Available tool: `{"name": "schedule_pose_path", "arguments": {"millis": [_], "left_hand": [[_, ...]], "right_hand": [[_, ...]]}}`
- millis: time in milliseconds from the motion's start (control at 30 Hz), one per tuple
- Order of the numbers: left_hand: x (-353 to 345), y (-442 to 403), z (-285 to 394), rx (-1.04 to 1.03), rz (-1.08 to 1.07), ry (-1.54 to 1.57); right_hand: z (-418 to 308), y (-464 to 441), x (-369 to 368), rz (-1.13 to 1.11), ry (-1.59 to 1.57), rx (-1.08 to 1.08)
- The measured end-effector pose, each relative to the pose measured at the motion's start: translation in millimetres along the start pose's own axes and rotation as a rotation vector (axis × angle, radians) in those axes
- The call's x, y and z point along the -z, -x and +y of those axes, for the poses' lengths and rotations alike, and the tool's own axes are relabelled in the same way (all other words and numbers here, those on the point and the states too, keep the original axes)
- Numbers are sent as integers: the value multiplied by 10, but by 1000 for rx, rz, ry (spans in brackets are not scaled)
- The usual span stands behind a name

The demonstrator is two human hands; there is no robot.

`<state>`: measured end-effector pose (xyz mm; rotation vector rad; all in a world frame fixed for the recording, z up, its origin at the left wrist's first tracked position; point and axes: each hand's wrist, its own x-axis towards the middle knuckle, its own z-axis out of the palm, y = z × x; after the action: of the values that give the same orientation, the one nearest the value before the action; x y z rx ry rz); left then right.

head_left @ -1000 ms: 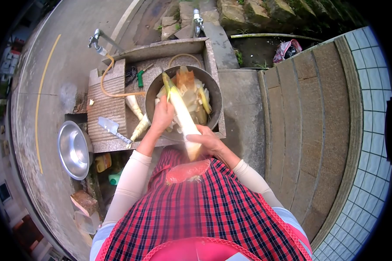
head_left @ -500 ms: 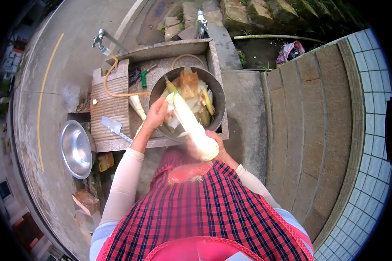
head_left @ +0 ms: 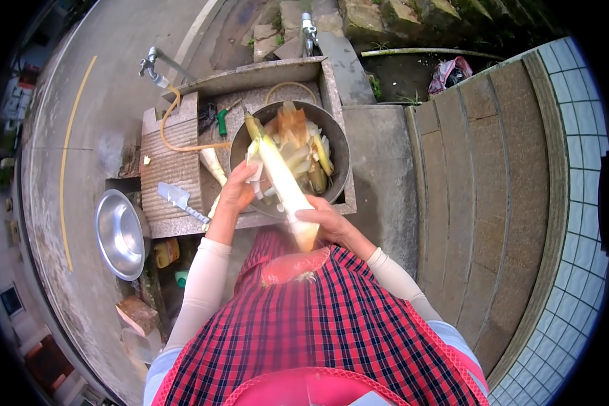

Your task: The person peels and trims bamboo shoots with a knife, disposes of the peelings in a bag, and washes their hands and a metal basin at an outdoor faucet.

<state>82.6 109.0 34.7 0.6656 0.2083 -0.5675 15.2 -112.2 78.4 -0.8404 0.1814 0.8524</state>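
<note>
Here's the right hand, fingers wrapped around the thick lower end of a long pale shoot, which slants away from that grip, its greenish tip reaching out beyond the left fingers. And the left hand is up at the shoot's side, fingertips pinching a whitish strip of husk. On to the lettering: below and left of the left fingers sits a yellow jug, any print on it too small to read; the red patch on the checked apron, just nearer the body than the right fingers, is too blurred to make out. Now the edges! The wide pot opens beneath the shoot, its far rim well beyond both sets of fingers, peelings heaped inside and leaving little room low down. Left of the left fingers, a ribbed slab carries a cleaver with a twisted handle, and a second shoot lies between that hand and the hose, crowding that side. Farther left, a steel basin shows its open mouth. Right of the right fingers, past the pot, there's open room over bare concrete, running to a long stepped ledge.
</note>
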Motion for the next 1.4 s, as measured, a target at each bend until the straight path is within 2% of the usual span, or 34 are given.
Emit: {"name": "schedule_pose_path", "arguments": {"millis": [67,100,167,200,300,367,400,500,533,633,733,967,1033,1400], "left_hand": [[-112,18,-15,-23,-87,265],[-186,-5,-30,-77,-353,413],[-448,23,-21,-213,-393,404],[-365,-4,-102,-211,-296,389],[-153,-84,-323,-159,-54,348],[-325,-32,-332,-73,48,336],[-443,23,-338,-125,109,347],[-327,-76,-384,-104,-145,532],[-568,-44,-274,-102,-153,606],[-550,-200,-241,-167,-388,658],[-550,-274,-201,-162,-364,625],[-570,-363,-333,-125,-442,851],[-671,-302,-291,-134,-374,782],[-592,-358,-339,-65,-395,815]], "right_hand": [[55,2,32,-125,-138,-6],[73,13,34,-203,-300,-55],[23,27,-30,-363,-624,-152],[17,12,-70,-474,-690,-126],[-20,-32,-197,-572,-767,-90],[15,-21,-211,-571,-779,-92],[9,-33,-213,-573,-783,-91],[-30,-43,-276,-725,-905,-122],[-24,-43,-309,-725,-920,-124],[-18,-47,-366,-728,-954,-135],[-30,-52,-366,-742,-999,-160],[15,-84,-341,-814,-1045,-192],[-16,-75,-351,-827,-1030,-180],[-36,-38,-301,-743,-1019,-201]]}}
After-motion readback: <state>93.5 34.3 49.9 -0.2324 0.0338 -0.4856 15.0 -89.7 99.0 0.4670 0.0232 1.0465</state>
